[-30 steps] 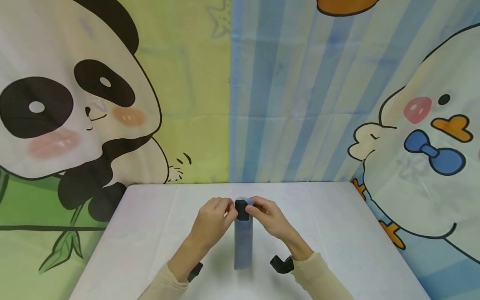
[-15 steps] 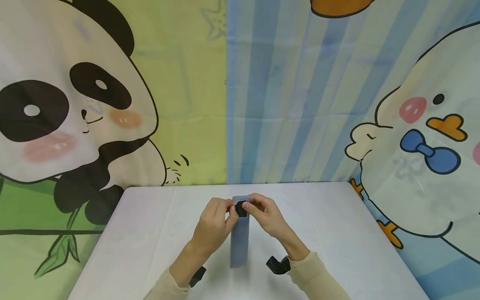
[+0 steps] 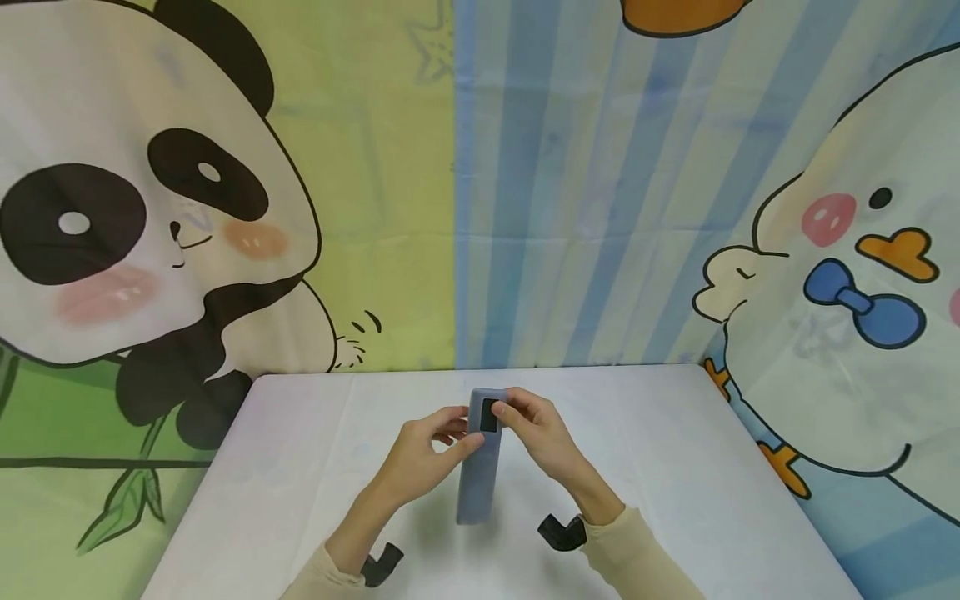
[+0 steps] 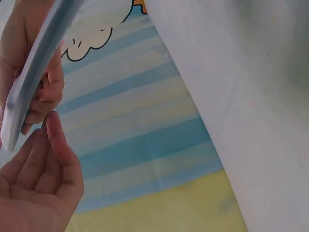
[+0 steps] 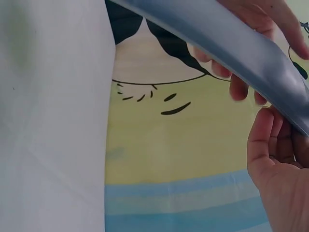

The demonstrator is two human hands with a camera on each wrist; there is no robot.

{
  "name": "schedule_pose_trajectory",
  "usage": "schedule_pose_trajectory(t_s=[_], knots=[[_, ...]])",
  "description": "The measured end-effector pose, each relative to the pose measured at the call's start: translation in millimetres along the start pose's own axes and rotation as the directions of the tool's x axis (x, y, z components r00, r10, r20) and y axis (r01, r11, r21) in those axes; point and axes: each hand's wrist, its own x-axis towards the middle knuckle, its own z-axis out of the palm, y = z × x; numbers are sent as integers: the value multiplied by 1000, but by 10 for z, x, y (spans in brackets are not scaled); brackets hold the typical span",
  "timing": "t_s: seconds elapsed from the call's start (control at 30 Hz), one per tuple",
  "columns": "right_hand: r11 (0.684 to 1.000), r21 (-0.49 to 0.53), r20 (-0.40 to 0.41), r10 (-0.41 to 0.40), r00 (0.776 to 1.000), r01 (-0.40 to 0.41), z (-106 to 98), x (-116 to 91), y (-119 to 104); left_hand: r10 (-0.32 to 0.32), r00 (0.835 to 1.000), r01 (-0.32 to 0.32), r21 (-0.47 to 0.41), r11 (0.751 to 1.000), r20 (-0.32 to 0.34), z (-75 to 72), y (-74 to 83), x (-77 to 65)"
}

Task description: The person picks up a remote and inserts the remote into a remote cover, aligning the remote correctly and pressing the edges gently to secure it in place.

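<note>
A long blue-grey remote control cover (image 3: 478, 475) stands tilted above the table, with a black panel (image 3: 488, 415) showing through a window near its top. My right hand (image 3: 542, 429) pinches the upper right side, thumb on the front by the panel and fingers behind. On the other side, my left hand (image 3: 427, 457) has its fingers spread loosely, the thumb overlapping the left edge in the head view. In the left wrist view the left fingers (image 4: 48, 159) sit close to the cover (image 4: 36, 72) without gripping it. The right wrist view shows its smooth back (image 5: 231, 43).
A white table (image 3: 315, 483) lies beneath both hands. Black angled pieces sit at the left wrist (image 3: 382, 565) and the right wrist (image 3: 562, 533). Behind the table hangs a printed cloth (image 3: 585, 192) with a panda and a white bird.
The left hand has loosened its pinch near the top and slid lower, its fingers opening. The cover's top now frames the black panel, whose visible part has shrunk. The lower end has swung slightly left.
</note>
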Motion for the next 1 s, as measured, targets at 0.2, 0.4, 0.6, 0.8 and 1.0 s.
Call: schedule_pose_trajectory(t_s=[0.2, 0.4, 0.6, 0.8, 1.0], knots=[[1000, 27, -26, 12, 1000, -11, 64, 8, 24, -189, 957, 235, -202, 951, 220, 19, -49, -56], [999, 53, -29, 10, 1000, -9, 73, -4, 38, -190, 941, 257, -225, 940, 278, 14, -24, -116], [995, 97, 2, -9, 1000, 9, 69, -10, 62, -159, 940, 257, -320, 912, 302, -1, -35, -133], [992, 129, 24, -12, 1000, 9, 58, 1, 38, -126, 944, 244, -388, 889, 304, 1, -64, -133], [999, 49, 21, 9, 1000, -10, 21, -29, 17, -184, 962, 248, -372, 894, 199, 54, -64, -137]])
